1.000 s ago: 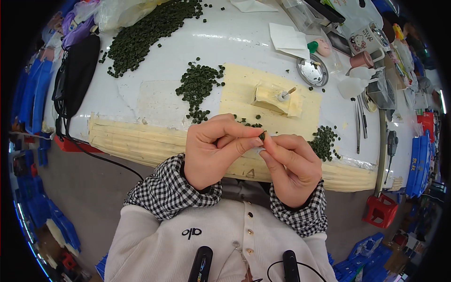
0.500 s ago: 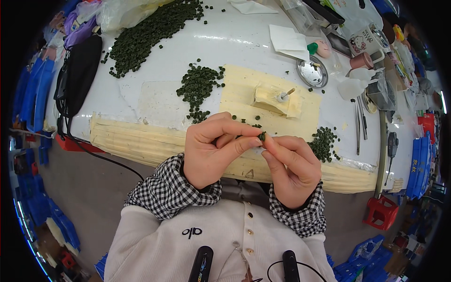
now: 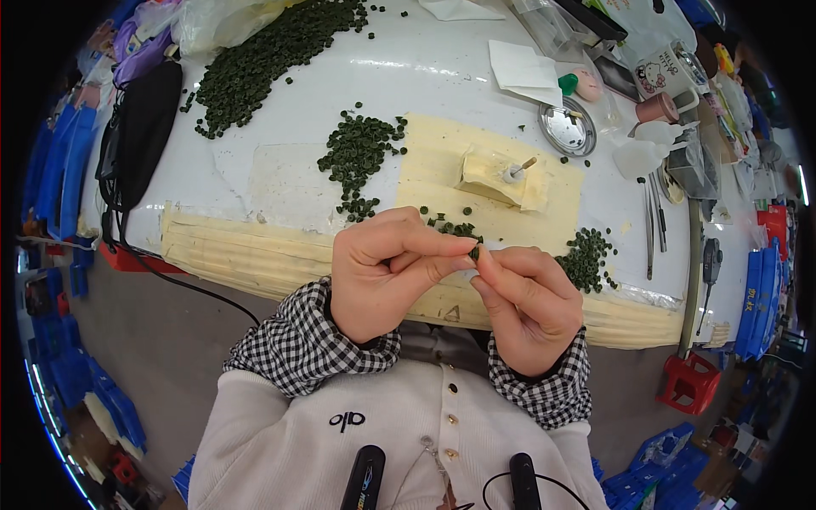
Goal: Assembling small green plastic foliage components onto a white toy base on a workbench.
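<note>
My left hand (image 3: 382,268) and my right hand (image 3: 531,297) meet fingertip to fingertip above the table's near edge. Pinched between thumbs and forefingers is a small dark green round part (image 3: 475,252), mostly covered by the fingers; both hands grip it. Just beyond my fingertips, several loose green parts (image 3: 455,228) lie on a pale yellow sheet (image 3: 425,161). Farther back on that sheet stands a yellow taped block (image 3: 493,183) with a thin upright pin. One pile of green parts (image 3: 357,157) lies left of the sheet, another small pile (image 3: 586,259) to its right.
A large heap of green parts (image 3: 263,68) spreads at the far left near a black pouch (image 3: 149,140). On the right are a round metal dish (image 3: 567,127), white paper (image 3: 523,66), a squeeze bottle (image 3: 637,157), tweezers (image 3: 649,229) and a mug (image 3: 667,72). Yellow padding (image 3: 246,253) lines the near edge.
Both hands stay almost in place, fingertips drawn closer together around the green part, which shows less. More of the loose parts behind my left fingers are visible.
</note>
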The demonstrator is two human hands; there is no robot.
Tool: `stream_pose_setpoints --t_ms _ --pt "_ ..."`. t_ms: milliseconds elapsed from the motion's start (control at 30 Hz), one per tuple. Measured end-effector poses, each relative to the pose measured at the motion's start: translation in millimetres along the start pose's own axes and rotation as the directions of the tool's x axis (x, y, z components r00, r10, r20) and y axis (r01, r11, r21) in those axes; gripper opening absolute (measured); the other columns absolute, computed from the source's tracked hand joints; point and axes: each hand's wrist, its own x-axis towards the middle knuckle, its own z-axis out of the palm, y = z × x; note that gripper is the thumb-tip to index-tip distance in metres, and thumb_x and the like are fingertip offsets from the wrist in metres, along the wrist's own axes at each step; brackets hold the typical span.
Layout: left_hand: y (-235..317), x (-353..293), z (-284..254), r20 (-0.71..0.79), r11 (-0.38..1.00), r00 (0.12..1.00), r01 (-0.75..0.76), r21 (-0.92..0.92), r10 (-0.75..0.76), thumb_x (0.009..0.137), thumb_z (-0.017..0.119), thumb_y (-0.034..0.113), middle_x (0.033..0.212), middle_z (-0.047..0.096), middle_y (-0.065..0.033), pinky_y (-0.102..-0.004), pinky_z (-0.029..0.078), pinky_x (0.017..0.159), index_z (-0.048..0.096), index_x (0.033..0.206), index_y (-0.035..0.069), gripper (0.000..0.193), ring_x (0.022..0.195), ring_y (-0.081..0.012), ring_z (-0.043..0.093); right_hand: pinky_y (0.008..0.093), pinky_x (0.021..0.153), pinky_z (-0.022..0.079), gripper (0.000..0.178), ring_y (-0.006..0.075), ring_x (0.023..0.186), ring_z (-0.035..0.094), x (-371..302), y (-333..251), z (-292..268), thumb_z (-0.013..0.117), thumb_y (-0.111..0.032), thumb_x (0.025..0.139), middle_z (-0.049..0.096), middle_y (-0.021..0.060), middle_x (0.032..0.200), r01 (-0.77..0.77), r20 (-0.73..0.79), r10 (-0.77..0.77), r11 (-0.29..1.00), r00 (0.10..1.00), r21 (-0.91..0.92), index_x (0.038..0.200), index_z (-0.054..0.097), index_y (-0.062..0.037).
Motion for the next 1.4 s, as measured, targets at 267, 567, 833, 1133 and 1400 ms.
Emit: stream_pose_setpoints --t_ms 267,567,833,1133,1400 --pt "-0.2 3.9 -0.9 -0.067 0.999 0.998 0.007 0.033 -0.005 0.076 0.074 -0.004 0.057 0.034 0.0052 -0.0214 0.034 0.054 0.073 0.097 0.004 0.022 0.056 -0.0054 0.036 0.0272 0.078 0.051 0.045 0.0202 0.086 0.064 10.6 0.1 -17.4 0.074 -0.001 0.076 0.062 0.0127 0.097 -0.06 -0.069 0.054 0.994 0.996 -0.088 0.12 0.062 0.0011" --pt "0.2 3.1 -1.0 -0.089 0.999 0.996 -0.002 0.038 0.006 0.075 0.074 -0.005 0.058 0.034 0.0056 -0.0214 0.034 0.054 0.073 0.096 0.003 0.022 0.056 -0.0051 0.035 0.0277 0.061 0.044 0.021 0.0164 0.069 0.057 60.5 22.7 -37.2 0.072 -0.007 0.08 0.062 0.0084 0.077 -0.126 -0.089 0.098 0.903 0.991 -0.412 0.099 0.066 0.0" --pt "-1.1 2.8 -1.3 -0.081 1.0 0.997 0.011 0.017 -0.01 0.075 0.074 -0.004 0.056 0.032 0.005 -0.0224 0.032 0.053 0.073 0.095 0.004 0.021 0.055 -0.006 0.034 0.0258 0.063 0.044 0.011 0.0163 0.067 0.056 62.2 18.1 -33.6 0.069 0.0 0.081 0.063 0.0089 0.079 -0.043 -0.167 -0.02 0.93 0.986 -0.365 0.092 0.068 0.0021" --pt "-1.0 3.4 -2.1 -0.041 0.999 0.999 0.01 0.044 -0.008 0.076 0.074 -0.002 0.057 0.032 0.0053 -0.023 0.031 0.053 0.073 0.096 0.004 0.021 0.055 -0.0061 0.034 0.0285 0.075 0.047 0.011 0.0179 0.08 0.059 44.3 -3.2 -25.8 0.064 -0.004 0.088 0.063 0.0099 0.09 0.033 -0.05 -0.03 0.997 0.998 0.065 0.095 0.057 0.0024" --pt "-0.4 4.3 -1.8 -0.036 0.999 0.999 0.005 0.043 -0.003 0.076 0.074 -0.002 0.056 0.032 0.0052 -0.0232 0.03 0.053 0.073 0.095 0.005 0.02 0.055 -0.0063 0.034 0.0303 0.077 0.053 0.016 0.0195 0.081 0.065 47.7 -8.0 -16.7 0.047 -0.014 0.099 0.062 0.0151 0.089 -0.06 0.084 0.046 0.984 0.995 0.168 0.098 0.046 0.0013"
